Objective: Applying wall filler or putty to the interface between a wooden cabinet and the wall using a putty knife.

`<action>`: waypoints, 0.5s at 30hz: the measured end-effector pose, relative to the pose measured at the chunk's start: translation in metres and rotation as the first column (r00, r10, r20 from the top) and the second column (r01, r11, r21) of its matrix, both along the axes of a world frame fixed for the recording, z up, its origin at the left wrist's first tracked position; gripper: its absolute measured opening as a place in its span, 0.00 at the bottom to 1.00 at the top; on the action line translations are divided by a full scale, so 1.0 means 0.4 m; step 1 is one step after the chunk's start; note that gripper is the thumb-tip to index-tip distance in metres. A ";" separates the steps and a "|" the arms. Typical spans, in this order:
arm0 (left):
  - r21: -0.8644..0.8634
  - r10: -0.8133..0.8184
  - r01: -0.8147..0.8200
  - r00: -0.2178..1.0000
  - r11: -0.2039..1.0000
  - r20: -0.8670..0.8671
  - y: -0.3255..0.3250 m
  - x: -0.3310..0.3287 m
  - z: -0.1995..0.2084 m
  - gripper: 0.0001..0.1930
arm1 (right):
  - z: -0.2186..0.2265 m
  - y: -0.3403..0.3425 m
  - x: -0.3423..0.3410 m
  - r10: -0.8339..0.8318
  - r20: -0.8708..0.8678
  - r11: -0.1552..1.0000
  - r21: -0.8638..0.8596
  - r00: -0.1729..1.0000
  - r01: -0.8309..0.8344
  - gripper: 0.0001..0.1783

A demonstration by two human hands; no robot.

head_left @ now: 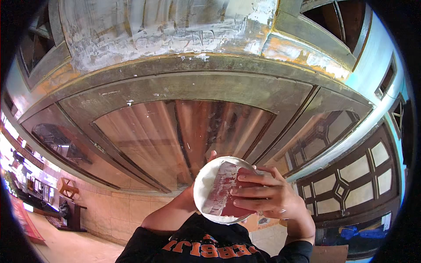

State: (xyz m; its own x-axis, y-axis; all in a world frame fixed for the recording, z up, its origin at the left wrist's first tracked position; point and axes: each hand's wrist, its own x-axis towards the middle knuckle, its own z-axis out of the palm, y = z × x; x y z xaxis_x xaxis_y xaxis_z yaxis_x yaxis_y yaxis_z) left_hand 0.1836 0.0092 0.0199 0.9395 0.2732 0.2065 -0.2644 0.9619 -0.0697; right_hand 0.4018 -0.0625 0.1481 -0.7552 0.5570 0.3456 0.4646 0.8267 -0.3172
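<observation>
Where the tub (198, 184) is held up in front of the chest, the scraper (224, 189), a flat red plate, lies across its mouth, tilted, with its white-smeared edge toward the left. White paste (211, 172) shows in the tub beside that edge.

The right hand (274, 195) holds the scraper: its fingers lie slightly spread over the red face, pointing left, with the back of the hand turned up. Its thumb is hidden, so I cannot tell how it presses from below. The right wrist is bent inward, and the forearm rises steeply from the dark sleeve (299, 251).

The left hand (190, 193) supports the tub from its left side and behind, a fingertip showing above the far rim; most of that grip is covered. The left forearm slants up and inward from the lower left, its elbow out to the side.

Beyond the hands stands a window (184, 81) with curtains (151, 136) behind the glass. Above it, a panel (171, 39) is streaked with white.
</observation>
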 end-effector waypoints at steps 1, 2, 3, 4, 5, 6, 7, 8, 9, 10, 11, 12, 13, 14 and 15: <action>-0.024 -0.038 0.038 0.999 0.999 0.011 0.009 -0.002 -0.007 0.56 | 0.002 0.001 -0.002 -0.022 0.108 1.000 0.003 0.994 0.022 0.34; 0.016 0.036 -0.039 0.987 0.999 0.155 0.007 0.013 -0.010 0.51 | 0.003 0.003 0.001 -0.002 0.072 1.000 -0.031 0.997 0.005 0.35; 0.016 0.038 -0.041 0.987 0.999 0.154 0.001 0.009 -0.009 0.51 | -0.001 0.008 0.002 0.000 0.071 1.000 -0.031 0.997 0.002 0.35; -0.011 0.042 -0.041 0.989 0.999 0.143 -0.012 0.006 0.023 0.51 | -0.006 0.013 0.007 0.023 0.020 1.000 -0.020 1.000 -0.022 0.36; -0.037 0.046 -0.041 0.990 0.998 0.132 -0.018 0.005 0.040 0.52 | -0.009 0.016 0.011 0.046 -0.031 0.999 -0.007 0.998 -0.047 0.37; 0.056 0.023 -0.027 0.997 0.998 0.070 -0.011 0.003 0.033 0.52 | -0.004 0.015 0.011 0.048 -0.031 0.999 -0.008 0.998 -0.048 0.37; 0.058 0.028 -0.032 0.997 0.998 0.070 -0.006 -0.002 0.028 0.52 | 0.007 0.014 0.004 0.032 0.025 0.999 -0.009 0.999 -0.032 0.36; 0.083 0.043 -0.047 0.998 0.995 0.051 -0.003 -0.006 0.022 0.52 | 0.014 0.014 0.000 0.016 0.081 1.000 -0.009 0.997 -0.015 0.35; 0.108 0.058 -0.061 0.998 0.992 0.031 0.000 -0.011 0.015 0.52 | 0.016 0.018 -0.003 0.020 0.081 1.000 -0.006 0.996 -0.019 0.35; 0.063 0.078 -0.076 0.997 0.995 -0.026 0.003 -0.017 0.007 0.53 | 0.018 0.020 -0.004 0.033 0.060 0.999 -0.022 0.998 -0.032 0.34; 0.064 0.083 -0.081 0.996 0.995 -0.025 0.004 -0.021 0.005 0.53 | 0.020 0.022 -0.004 0.046 0.038 0.998 -0.037 0.998 -0.045 0.34; 0.103 0.101 -0.091 0.991 0.990 -0.092 0.005 -0.024 0.005 0.53 | 0.020 0.024 -0.005 0.051 0.039 0.998 -0.036 0.998 -0.050 0.34; 0.142 0.116 -0.093 0.981 0.985 -0.159 0.007 -0.026 0.003 0.53 | 0.014 0.027 -0.007 0.038 0.048 0.999 -0.016 0.998 -0.037 0.33; 0.143 0.116 -0.093 0.981 0.985 -0.158 0.011 -0.026 -0.004 0.53 | 0.007 0.030 -0.007 0.025 0.057 1.000 0.003 0.998 -0.025 0.32; 0.095 0.119 -0.107 0.984 0.990 -0.131 0.015 -0.026 -0.013 0.53 | -0.001 0.035 -0.006 0.025 0.057 1.000 0.004 0.998 -0.025 0.32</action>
